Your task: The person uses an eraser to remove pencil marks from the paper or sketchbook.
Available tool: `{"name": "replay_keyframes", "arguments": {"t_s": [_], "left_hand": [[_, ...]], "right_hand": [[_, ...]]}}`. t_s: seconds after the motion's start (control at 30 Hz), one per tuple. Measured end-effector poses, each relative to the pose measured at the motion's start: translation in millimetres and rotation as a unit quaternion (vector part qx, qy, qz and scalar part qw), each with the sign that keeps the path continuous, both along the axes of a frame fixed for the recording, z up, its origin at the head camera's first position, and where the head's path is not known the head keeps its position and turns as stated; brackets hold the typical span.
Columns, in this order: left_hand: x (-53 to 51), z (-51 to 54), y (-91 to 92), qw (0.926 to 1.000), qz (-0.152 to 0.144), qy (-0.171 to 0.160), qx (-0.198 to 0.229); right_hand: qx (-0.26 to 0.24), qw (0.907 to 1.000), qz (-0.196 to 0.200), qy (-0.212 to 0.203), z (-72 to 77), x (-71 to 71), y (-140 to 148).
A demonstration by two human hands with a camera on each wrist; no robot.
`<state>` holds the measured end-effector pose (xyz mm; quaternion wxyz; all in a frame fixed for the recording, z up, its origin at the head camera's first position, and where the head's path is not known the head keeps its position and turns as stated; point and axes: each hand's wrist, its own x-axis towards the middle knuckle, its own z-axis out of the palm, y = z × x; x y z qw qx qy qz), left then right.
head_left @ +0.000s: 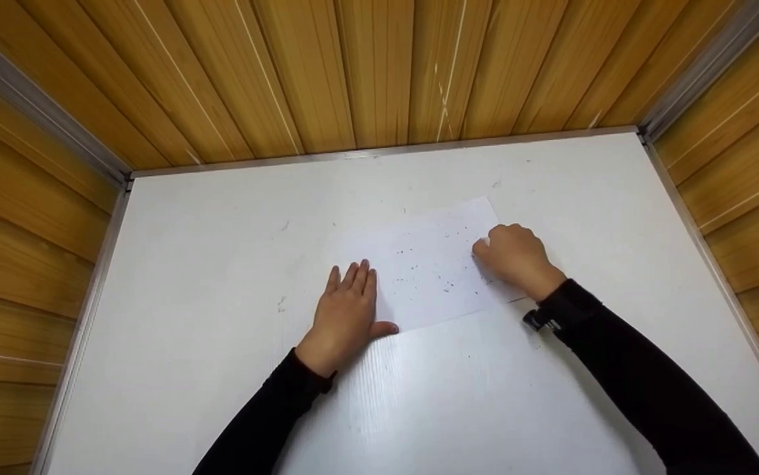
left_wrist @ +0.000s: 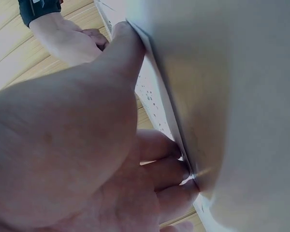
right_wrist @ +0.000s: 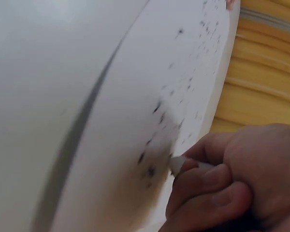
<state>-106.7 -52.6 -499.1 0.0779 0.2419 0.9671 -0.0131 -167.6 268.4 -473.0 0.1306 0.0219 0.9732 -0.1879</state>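
A white sheet of paper (head_left: 429, 307) lies on the table, strewn with small dark crumbs (right_wrist: 158, 106). My left hand (head_left: 343, 315) rests flat at its left edge, with fingers straight and the thumb spread along the near edge. Over the right part of the sheet, my right hand (head_left: 517, 258) has its fingers curled and pinches a small white piece that looks like an eraser (right_wrist: 177, 165). Its tip meets the paper in the right wrist view; the fingers hide the rest of it.
The white table (head_left: 208, 277) carries a few faint smudges. Wood-patterned panels (head_left: 379, 79) stand along its back, left and right sides, with metal strips at the edges. Dark sleeves cover both forearms, and a small dark device (head_left: 533, 320) sits at the right wrist.
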Motion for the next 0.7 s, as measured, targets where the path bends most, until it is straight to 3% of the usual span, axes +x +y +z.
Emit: {"name": "replay_keyframes", "arguments": {"t_s": [0.1,0.27,0.4,0.53,0.7], "left_hand": [[0.4,-0.5,-0.6,1.0,-0.001,-0.001,-0.004],[1.2,-0.7,-3.9,0.9999,-0.001,0.009,0.007],[3.0,-0.7,-4.3,0.9997,-0.004,0.009,0.024],[3.3,-0.5,-3.5,0.9998,-0.007,0.008,0.017],[2.9,1.2,-5.3,0.9999,-0.008,0.011,-0.004]], "right_hand": [[-0.016,0.9997,0.018,0.005,1.9,13.0,-32],[-0.04,0.9936,0.106,-0.001,-1.8,31.8,-101],[-0.032,0.989,0.144,0.016,-12.9,36.2,-127],[-0.033,0.9927,0.112,0.029,-20.8,30.1,-104],[-0.037,0.9986,0.037,0.008,-17.9,20.4,-35]]}}
